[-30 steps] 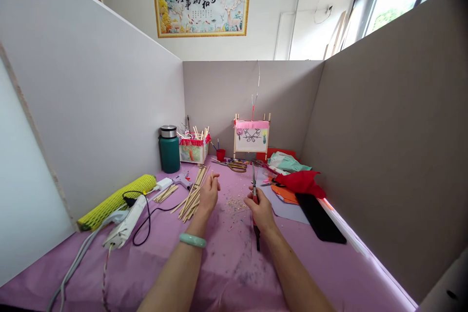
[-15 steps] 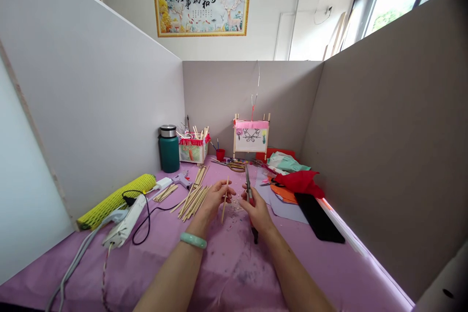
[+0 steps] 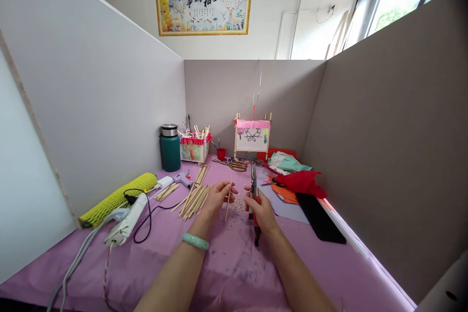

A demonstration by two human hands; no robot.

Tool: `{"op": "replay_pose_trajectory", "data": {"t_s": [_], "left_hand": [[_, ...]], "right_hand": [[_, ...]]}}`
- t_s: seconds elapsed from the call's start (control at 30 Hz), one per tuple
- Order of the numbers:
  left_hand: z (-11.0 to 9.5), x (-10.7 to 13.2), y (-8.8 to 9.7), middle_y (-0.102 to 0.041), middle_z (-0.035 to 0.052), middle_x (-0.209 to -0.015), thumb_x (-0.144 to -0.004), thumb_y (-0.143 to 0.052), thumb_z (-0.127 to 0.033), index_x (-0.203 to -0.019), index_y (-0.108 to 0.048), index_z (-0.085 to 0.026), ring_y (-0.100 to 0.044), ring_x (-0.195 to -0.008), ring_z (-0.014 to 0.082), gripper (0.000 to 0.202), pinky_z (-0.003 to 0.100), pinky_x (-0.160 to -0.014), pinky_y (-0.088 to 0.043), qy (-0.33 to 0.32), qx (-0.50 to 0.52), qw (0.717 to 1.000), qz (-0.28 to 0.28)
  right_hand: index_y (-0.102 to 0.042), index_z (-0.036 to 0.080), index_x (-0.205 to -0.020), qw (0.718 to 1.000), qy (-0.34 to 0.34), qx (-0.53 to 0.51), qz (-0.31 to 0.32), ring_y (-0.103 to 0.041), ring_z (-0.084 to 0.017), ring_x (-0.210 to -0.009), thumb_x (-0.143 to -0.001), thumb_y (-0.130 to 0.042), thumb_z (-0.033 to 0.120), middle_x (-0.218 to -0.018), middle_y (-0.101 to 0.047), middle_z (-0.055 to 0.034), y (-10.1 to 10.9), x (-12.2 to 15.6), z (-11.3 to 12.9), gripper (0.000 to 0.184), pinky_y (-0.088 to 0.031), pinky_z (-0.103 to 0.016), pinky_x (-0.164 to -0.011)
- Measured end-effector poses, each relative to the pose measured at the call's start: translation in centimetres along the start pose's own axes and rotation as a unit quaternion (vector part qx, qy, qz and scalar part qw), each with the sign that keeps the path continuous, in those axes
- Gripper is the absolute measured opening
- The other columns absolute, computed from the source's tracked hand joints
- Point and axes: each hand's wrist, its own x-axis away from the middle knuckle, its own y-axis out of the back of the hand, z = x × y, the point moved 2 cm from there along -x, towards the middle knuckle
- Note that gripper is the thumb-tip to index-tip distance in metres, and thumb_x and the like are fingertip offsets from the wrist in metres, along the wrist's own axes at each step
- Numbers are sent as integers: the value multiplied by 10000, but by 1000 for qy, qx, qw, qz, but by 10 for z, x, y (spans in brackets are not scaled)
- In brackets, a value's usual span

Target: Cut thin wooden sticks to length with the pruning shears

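Note:
Between the thumb and fingers of my left hand is a thin wooden stick, held nearly upright. My right hand is wrapped around a red-handled cutting tool, its metal jaws pointing away from me; its exact kind is hard to make out. The stick and the tool are apart. Just left of my left hand lies a pile of wooden sticks. Small wood bits are scattered on the purple cloth between my hands.
At left are a power strip, a yellow mesh roll, a glue gun and a green bottle. Behind stand a stick-filled box, scissors and a paper lantern. Red cloth and a black phone-like slab lie right.
My right hand has shifted slightly right with the cutting tool, which has turned so more of its handles shows. The stick in my left hand tilts a little more. The view has moved slightly.

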Motion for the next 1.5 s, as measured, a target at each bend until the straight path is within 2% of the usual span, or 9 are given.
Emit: {"op": "replay_pose_trajectory", "data": {"t_s": [0.17, 0.4, 0.6, 0.73, 0.9, 1.0, 1.17, 1.5], "left_hand": [[2, -2, 0, -712, 67, -762, -659, -761, -466, -863, -643, -134, -590, -541, 118, 407, 267, -546, -490, 3, -6, 1000, -15], [7, -5, 4, -707, 88, -739, -661, -773, -381, -796, -602, -131, -668, -601, 170, 332, 275, -538, -521, 40, -6, 998, -45], [7, -4, 4, -695, 82, -732, -653, -778, -351, -794, -613, -132, -676, -637, 185, 309, 295, -561, -540, 46, 14, 998, -49], [5, -4, 6, -665, 44, -764, -620, -802, -375, -838, -671, -129, -649, -638, 154, 354, 276, -547, -525, 30, 39, 998, -48], [3, -4, 7, -630, 15, -679, -594, -824, -411, -888, -728, -116, -606, -579, 132, 427, 287, -562, -517, 8, 60, 998, -30], [2, -4, 6, -632, 14, -640, -595, -827, -415, -903, -741, -105, -605, -571, 133, 445, 291, -589, -521, -12, 59, 998, -29], [0, -3, 3, -635, 4, -586, -587, -830, -426, -873, -742, -109, -594, -535, 126, 435, 281, -569, -523, -42, 47, 997, -50], [-1, -4, 1, -643, 6, -556, -599, -810, -414, -847, -744, -99, -595, -477, 134, 406, 265, -479, -517, -69, 11, 993, -91]], "right_hand": [[-574, 174, -970, 1000, -26, 0, -16, -459, -124, -497, -667, -639, 457, -561, -474, 71, 1, -1, 0, 420, -406, -266, -501], [-570, 166, -971, 997, -72, 3, -30, -478, -127, -504, -631, -631, 436, -558, -489, 67, 3, -5, -6, 439, -425, -264, -490], [-569, 168, -985, 998, -68, 9, 3, -469, -120, -529, -631, -644, 422, -582, -494, 70, 2, -2, -2, 442, -416, -257, -506], [-568, 170, -990, 997, -72, 14, 37, -453, -114, -511, -639, -648, 425, -562, -474, 80, -1, 0, 0, 441, -394, -252, -499], [-579, 170, -938, 989, -97, 23, 105, -442, -112, -472, -683, -628, 468, -551, -476, 69, -8, 3, 1, 396, -378, -256, -466], [-569, 169, -889, 987, -96, 39, 121, -422, -102, -460, -689, -625, 444, -550, -457, 73, -14, 1, 0, 344, -353, -247, -452], [-580, 171, -861, 983, -86, 68, 149, -400, -99, -445, -719, -616, 395, -531, -440, 78, -20, -3, -5, 268, -310, -241, -437], [-600, 166, -939, 977, -82, 91, 175, -408, -101, -470, -756, -596, 397, -563, -447, 68, -19, -1, -2, 295, -315, -238, -452]]}}
